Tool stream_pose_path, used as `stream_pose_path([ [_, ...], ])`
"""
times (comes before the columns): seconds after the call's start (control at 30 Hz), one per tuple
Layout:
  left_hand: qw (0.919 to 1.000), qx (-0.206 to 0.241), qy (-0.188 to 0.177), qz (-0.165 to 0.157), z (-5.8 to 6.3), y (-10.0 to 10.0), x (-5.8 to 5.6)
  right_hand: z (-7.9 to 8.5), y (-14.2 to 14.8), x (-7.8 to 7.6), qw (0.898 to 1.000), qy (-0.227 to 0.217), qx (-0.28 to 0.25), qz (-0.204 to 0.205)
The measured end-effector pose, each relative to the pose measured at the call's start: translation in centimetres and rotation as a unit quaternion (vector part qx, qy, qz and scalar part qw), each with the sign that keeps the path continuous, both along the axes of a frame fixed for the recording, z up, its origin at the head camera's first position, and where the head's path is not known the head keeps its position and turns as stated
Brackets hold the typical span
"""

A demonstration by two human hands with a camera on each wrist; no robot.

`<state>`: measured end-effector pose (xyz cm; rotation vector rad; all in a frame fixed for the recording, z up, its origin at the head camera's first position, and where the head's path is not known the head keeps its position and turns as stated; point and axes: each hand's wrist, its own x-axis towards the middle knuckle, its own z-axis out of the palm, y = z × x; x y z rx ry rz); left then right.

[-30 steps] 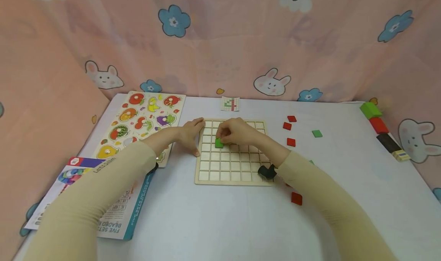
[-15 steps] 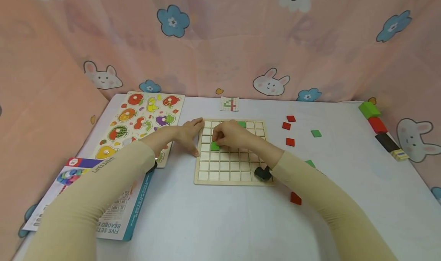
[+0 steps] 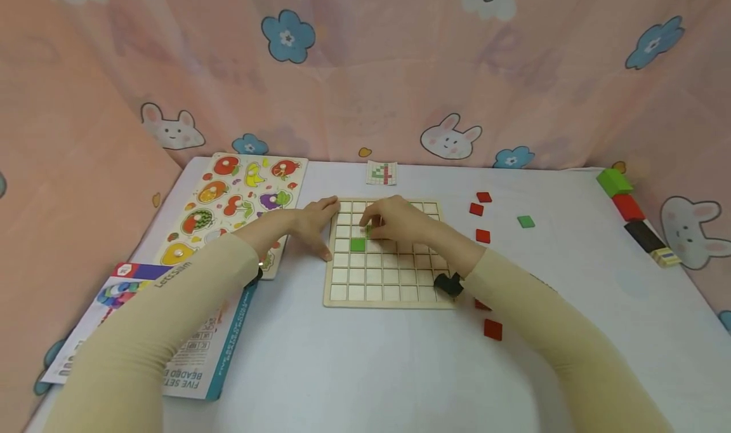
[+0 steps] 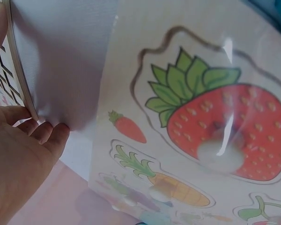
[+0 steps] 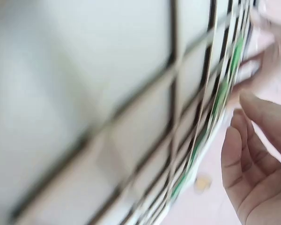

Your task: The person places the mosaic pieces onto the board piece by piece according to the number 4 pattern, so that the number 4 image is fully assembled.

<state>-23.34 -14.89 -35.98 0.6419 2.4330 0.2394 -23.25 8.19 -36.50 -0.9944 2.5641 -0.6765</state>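
A pale wooden grid board [image 3: 374,291] lies on the white table. My left hand [image 3: 313,225] rests along its left edge, fingers near the far corner and thumb lower down; the left wrist view shows that hand [image 4: 18,164] against the rim with fingers relaxed. Over the board's upper middle is my right hand [image 3: 396,220], holding nothing. A green square tile [image 3: 358,245] sits in a cell just below its fingertips. More green tiles lie in the grid, largely covered by the hand. In the right wrist view, the thumb and fingers [image 5: 233,154] are loosely bent, off the board.
Red tiles [image 3: 483,237] and a green tile [image 3: 526,221] lie scattered to the right. A small pattern card [image 3: 381,173] is behind the board. At left lie a fruit puzzle [image 3: 231,185] and a box [image 3: 194,376]. Coloured blocks [image 3: 628,208] line the far right edge.
My right hand has let go of the green tile, which now sits in a cell, and has lifted slightly up and right. The left hand has stayed at the board's edge.
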Motion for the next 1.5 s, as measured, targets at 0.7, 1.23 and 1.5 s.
stream_pose_path([
  [0.7,1.0,0.002,0.006,-0.001,0.2,-0.1,0.1,0.2,26.9,-2.8,0.965,-0.071,0.051,-0.245],
  [1.23,1.0,-0.004,0.006,0.001,0.2,0.2,0.3,-0.9,27.7,-2.8,0.959,-0.08,0.086,-0.258],
  [1.5,1.0,-0.005,0.006,0.003,0.1,0.2,0.3,-0.1,22.6,-3.1,0.961,-0.025,0.028,-0.276],
])
